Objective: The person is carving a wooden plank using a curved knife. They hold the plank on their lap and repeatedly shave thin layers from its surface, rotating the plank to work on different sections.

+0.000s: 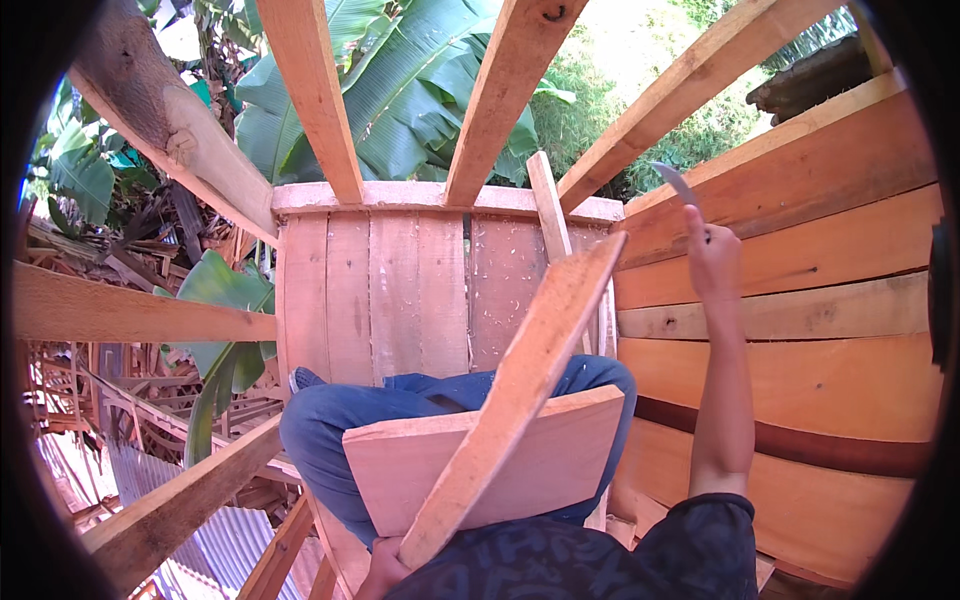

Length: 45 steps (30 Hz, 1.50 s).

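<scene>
My right hand [715, 258] is raised on the right, beside the plank wall. Its fingers are wrapped round the handle of a knife, whose curved blade [676, 184] points up and to the left. The handle itself is mostly hidden in my grip. My left hand [384, 572], low and partly cut off by the lower edge, is closed on the near end of a long wooden plank [515, 385]. This plank slants up to the right, in front of a wide flat board [565, 455] that lies across my lap. The knife is well apart from the plank.
I sit cross-legged in blue jeans [335, 425] on a plank floor [345, 290] with scattered shavings. A wall of horizontal boards [780, 380] rises close on the right. Upright beams [515, 90] stand ahead and to the left. A narrow batten [549, 205] leans near the far ledge.
</scene>
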Tool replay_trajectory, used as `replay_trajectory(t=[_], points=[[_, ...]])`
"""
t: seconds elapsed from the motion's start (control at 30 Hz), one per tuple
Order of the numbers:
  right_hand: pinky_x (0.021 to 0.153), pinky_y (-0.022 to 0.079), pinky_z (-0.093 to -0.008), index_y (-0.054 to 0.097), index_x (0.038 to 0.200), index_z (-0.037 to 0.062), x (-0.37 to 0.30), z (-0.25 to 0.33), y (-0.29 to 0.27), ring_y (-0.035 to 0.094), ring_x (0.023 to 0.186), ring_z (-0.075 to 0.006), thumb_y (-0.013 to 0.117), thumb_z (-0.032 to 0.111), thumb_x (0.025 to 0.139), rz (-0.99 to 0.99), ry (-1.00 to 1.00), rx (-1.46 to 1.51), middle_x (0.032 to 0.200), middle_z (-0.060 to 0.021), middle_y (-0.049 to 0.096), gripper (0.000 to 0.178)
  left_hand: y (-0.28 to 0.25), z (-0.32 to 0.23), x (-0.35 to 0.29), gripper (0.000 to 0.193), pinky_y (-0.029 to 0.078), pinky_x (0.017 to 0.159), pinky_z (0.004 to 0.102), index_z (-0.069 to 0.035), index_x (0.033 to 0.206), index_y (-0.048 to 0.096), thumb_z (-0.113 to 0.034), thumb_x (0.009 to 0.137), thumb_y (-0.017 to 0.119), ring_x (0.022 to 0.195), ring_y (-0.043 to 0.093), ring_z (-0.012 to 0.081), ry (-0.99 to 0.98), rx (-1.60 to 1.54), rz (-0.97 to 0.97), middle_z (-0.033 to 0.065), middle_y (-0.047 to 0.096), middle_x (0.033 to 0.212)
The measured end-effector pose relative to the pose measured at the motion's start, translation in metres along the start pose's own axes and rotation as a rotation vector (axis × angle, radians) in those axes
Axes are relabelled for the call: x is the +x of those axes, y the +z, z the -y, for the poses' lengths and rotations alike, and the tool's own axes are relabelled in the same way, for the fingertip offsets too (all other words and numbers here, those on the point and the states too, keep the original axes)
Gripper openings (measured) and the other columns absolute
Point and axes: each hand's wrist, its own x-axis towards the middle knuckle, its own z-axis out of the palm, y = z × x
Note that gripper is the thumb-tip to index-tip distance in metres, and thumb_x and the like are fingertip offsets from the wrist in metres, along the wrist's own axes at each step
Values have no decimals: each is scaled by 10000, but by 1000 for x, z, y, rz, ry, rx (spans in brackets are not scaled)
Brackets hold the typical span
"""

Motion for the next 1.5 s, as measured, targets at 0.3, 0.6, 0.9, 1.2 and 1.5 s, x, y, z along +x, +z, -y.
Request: replay_trajectory(t=[0.3, 0.6, 0.9, 1.2, 1.5], points=[[445, 394, -375, 498, 561, 49, -100, 60, -6, 536, 453, -286, 577, 651, 801, 164, -375, 145, 466, -122, 455, 654, 4, -10, 7, 406, 493, 636, 302, 4, 860, 692, -316, 658, 841, 712, 647, 114, -43, 50, -39, 78, 687, 747], [442, 391, -395, 473, 538, 51, -53, 61, 22, 526, 461, -328, 552, 778, 697, 163, -457, 7, 471, -121, 458, 748, 1, -18, 4, 429, 499, 638, 306, -2, 882, 691, -335, 655, 839, 710, 657, 133, -71, 97, -43, 88, 689, 751], [503, 451, -449, 622, 604, 14, -24, 40, 39, 595, 532, -363, 526, 713, 793, 193, 95, 139, 526, -172, 570, 731, 4, -13, 4, 454, 504, 640, 311, -7, 904, 689, -354, 652, 838, 708, 668, 151, -73, 124, -99, 99, 691, 756], [592, 445, -471, 601, 624, -48, -52, 4, 14, 593, 629, -423, 487, 578, 891, 97, 160, 275, 578, -260, 541, 690, 5, -18, 17, 479, 509, 641, 315, -12, 927, 688, -373, 648, 837, 706, 679, 170, -83, 175, -192, 109, 693, 760], [462, 374, -324, 449, 538, 29, -152, -49, 48, 493, 447, -186, 534, 452, 925, 41, 320, 950, 454, -48, 439, 580, 19, -14, -1, 504, 514, 643, 320, -18, 949, 686, -392, 645, 835, 704, 690, 189, -91, 189, -292, 119, 694, 764]])
